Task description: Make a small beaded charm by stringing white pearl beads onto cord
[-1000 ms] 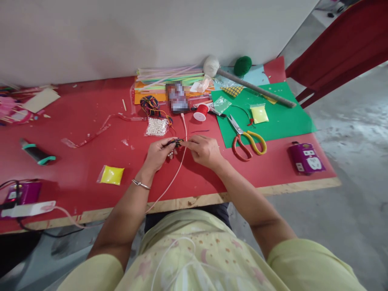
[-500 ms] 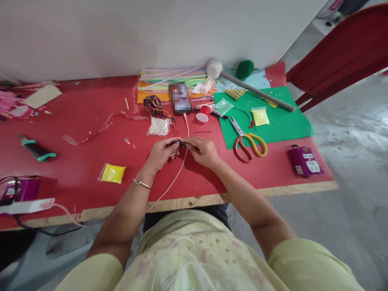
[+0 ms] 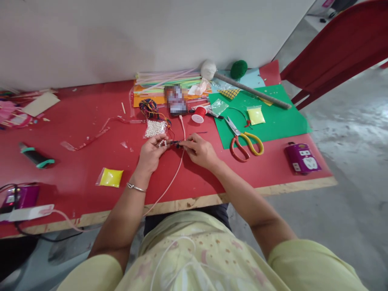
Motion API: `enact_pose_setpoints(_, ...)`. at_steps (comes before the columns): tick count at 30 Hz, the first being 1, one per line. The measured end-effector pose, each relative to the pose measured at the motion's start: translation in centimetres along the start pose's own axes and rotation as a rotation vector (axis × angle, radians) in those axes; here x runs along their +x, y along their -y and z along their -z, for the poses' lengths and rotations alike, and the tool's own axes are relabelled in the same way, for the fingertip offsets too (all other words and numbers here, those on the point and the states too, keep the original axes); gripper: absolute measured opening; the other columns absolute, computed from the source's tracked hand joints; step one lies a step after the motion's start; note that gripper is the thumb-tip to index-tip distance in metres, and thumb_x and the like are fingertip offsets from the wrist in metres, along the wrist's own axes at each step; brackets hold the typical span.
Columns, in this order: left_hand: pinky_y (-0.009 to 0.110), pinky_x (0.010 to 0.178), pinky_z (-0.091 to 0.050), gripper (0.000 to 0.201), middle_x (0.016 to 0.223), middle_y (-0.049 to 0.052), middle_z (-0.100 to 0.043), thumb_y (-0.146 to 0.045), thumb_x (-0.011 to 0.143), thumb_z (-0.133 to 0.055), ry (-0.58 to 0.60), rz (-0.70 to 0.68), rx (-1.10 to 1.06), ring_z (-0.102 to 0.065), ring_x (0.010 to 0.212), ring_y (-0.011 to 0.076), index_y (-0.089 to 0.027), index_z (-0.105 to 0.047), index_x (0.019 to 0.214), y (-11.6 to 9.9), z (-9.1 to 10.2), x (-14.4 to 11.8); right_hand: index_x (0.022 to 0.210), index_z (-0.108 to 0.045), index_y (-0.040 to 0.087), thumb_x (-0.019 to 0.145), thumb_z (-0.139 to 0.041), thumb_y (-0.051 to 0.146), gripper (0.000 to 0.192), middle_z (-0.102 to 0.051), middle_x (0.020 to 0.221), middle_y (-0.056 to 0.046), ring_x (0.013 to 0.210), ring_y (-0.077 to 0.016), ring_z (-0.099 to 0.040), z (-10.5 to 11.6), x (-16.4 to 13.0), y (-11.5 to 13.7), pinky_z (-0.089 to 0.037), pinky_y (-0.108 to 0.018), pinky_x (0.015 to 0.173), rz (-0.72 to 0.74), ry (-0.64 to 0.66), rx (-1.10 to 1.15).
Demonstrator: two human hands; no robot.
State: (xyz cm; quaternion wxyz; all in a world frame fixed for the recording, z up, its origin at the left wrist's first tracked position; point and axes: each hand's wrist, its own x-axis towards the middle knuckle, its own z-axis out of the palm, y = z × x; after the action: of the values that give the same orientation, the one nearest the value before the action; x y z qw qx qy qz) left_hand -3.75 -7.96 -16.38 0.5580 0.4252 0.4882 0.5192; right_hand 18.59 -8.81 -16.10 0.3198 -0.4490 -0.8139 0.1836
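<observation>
The beaded piece (image 3: 172,142), small and dark with a few pale beads, sits pinched between both hands just above the red table (image 3: 91,161), about mid-table, nearer the front edge than the wall. Starting far left: a purple device (image 3: 21,196) and a white plug strip (image 3: 26,212) hug the front edge, a black tube with teal caps (image 3: 36,157) lies behind them, and there's bare red surface around it. A yellow packet (image 3: 110,178) lies short of the left hand (image 3: 150,152), whose fingers are closed on the piece's left end, a bangle at the wrist. A bag of white beads (image 3: 154,128) sits just beyond those knuckles. A pink cable (image 3: 174,173) runs under the hands to the table's front edge. The right hand (image 3: 199,151) pinches the piece's right end, fingertips tight. Further right, scissors (image 3: 244,141) straddle the edge of a green sheet (image 3: 281,119), with open room between them and the hand. A purple socket block (image 3: 301,157) sits near the right corner.
</observation>
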Motion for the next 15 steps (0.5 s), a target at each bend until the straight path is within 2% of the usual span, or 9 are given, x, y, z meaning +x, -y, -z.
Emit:
enact_pose_setpoints(5, 0.037, 0.095, -0.056, 0.046, 0.109, 0.011, -0.077, -0.034, 0.073, -0.082, -0.033, -0.022, 0.292, -0.072, 0.102, 0.0224, -0.015, -0.074, 0.114, -0.3, 0.2, -0.3, 0.129, -0.069, 0.025, 0.096, -0.056, 0.019, 0.036, -0.061, 0.111, -0.008, 0.093, -0.0172, -0.062, -0.2, 0.0, -0.4, -0.051, -0.026, 0.08, 0.018, 0.017, 0.006)
enact_pose_setpoints(8, 0.038, 0.098, -0.055, 0.041, 0.112, 0.012, -0.078, -0.032, 0.081, -0.072, -0.005, -0.033, 0.307, -0.071, 0.109, 0.025, -0.016, -0.075, 0.119, -1.0, 0.4, -0.6, 0.129, -0.069, 0.023, 0.095, -0.054, 0.016, 0.038, -0.062, 0.108, -0.008, 0.092, -0.0174, -0.061, -0.4, 0.0, -0.7, -0.05, -0.026, 0.079, 0.008, 0.004, -0.002)
enact_pose_setpoints(12, 0.038, 0.108, -0.049, 0.033, 0.12, 0.009, -0.076, -0.03, 0.089, -0.063, -0.005, -0.19, 0.52, -0.068, 0.119, 0.0239, -0.02, -0.077, 0.116, -1.5, 1.0, -0.7, 0.132, -0.068, 0.023, 0.099, -0.051, 0.021, 0.037, -0.065, 0.104, -0.008, 0.09, -0.0175, -0.061, -0.4, 0.1, -0.7, -0.047, -0.026, 0.075, 0.006, 0.001, -0.086)
enact_pose_setpoints(15, 0.038, 0.104, -0.052, 0.031, 0.113, 0.009, -0.078, -0.031, 0.091, -0.062, -0.043, -0.244, 0.628, -0.072, 0.108, 0.0221, -0.019, -0.077, 0.116, -1.5, 1.1, -0.6, 0.132, -0.068, 0.024, 0.101, -0.049, 0.024, 0.036, -0.068, 0.102, -0.008, 0.089, -0.0178, -0.062, -0.1, 0.1, -0.5, -0.044, -0.025, 0.072, 0.03, 0.041, -0.18)
